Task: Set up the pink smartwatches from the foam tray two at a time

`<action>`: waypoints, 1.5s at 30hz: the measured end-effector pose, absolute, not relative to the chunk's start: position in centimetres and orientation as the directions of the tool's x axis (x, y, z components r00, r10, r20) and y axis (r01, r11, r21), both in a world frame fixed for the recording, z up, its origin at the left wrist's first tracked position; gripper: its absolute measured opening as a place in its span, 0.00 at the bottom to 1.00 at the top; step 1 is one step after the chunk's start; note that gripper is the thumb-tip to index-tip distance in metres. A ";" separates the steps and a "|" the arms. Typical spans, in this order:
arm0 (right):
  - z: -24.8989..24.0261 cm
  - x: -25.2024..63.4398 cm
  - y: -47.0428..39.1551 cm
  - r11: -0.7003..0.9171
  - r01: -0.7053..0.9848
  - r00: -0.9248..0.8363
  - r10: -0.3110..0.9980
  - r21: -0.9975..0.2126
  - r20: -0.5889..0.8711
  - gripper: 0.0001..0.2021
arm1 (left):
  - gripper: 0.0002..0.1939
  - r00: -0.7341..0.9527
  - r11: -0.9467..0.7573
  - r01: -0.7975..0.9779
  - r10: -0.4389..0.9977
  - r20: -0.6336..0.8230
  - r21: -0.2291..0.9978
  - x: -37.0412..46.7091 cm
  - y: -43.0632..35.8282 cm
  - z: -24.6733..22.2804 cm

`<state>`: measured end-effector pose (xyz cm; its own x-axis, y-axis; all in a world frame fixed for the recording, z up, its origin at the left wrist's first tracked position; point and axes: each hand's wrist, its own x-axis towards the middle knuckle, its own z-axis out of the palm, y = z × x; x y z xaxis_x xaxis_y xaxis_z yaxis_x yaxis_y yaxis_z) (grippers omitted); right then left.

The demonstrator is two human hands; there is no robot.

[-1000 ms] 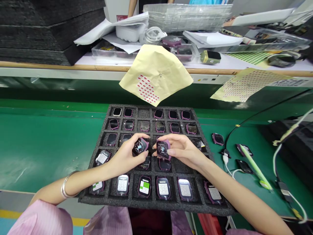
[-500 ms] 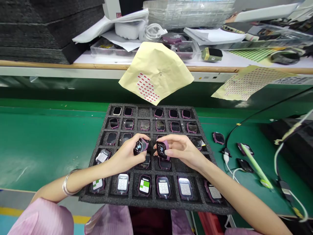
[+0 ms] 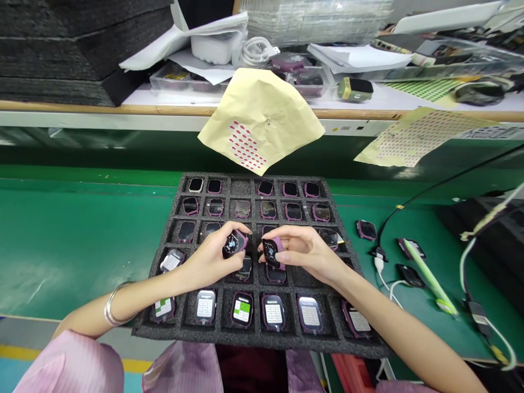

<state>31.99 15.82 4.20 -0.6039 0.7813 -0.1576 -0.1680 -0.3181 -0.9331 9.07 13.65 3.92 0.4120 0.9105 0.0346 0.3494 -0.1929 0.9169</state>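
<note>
Between the thumb and fingers of my left hand [image 3: 219, 255] is a purple smartwatch case [image 3: 233, 243] without a strap, its screen lit with a watch face. My right hand [image 3: 301, 250] grips a second purple smartwatch case [image 3: 271, 252], also lit, by its sides. Both are held above a black foam tray [image 3: 262, 343] divided into square pockets. Purple watch cases lie in many pockets, including a front-row one with a green and white screen [image 3: 242, 310] and one with a white grid screen [image 3: 273, 313]. My hands hide some middle pockets.
On the green bench to the right lie a loose watch case [image 3: 365, 230], a light green pen-like tool [image 3: 429, 277] and cables [image 3: 380, 262]. A shelf [image 3: 164, 111] behind holds papers, bins and black foam stacks [image 3: 82, 54]. Yellow sticker sheets [image 3: 262, 120] hang from its edge.
Almost nothing differs. Both hands keep their hold on the two watch cases, with only a very slight shift of the fingers and cases.
</note>
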 end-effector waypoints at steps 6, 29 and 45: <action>4.3 32.0 15.9 -0.311 -0.179 -0.612 0.778 -0.934 -0.142 0.16 | 0.16 0.415 -0.198 0.348 0.909 0.039 0.916 9.1 13.7 4.1; 4.5 32.2 15.8 -0.317 -0.189 -0.618 0.774 -0.929 -0.138 0.18 | 0.20 0.391 -0.064 0.215 0.920 -0.026 0.974 9.0 13.8 3.8; 3.6 32.2 15.5 -0.384 -0.200 -0.535 0.814 -0.901 -0.229 0.23 | 0.20 0.467 0.265 -0.152 0.868 -0.167 0.952 9.1 14.4 3.3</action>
<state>32.21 15.51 3.62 -0.5347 0.8136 -0.2286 -0.1996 -0.3844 -0.9013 9.08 14.42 3.26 0.4674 0.8680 -0.1675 -0.1516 0.2654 0.9522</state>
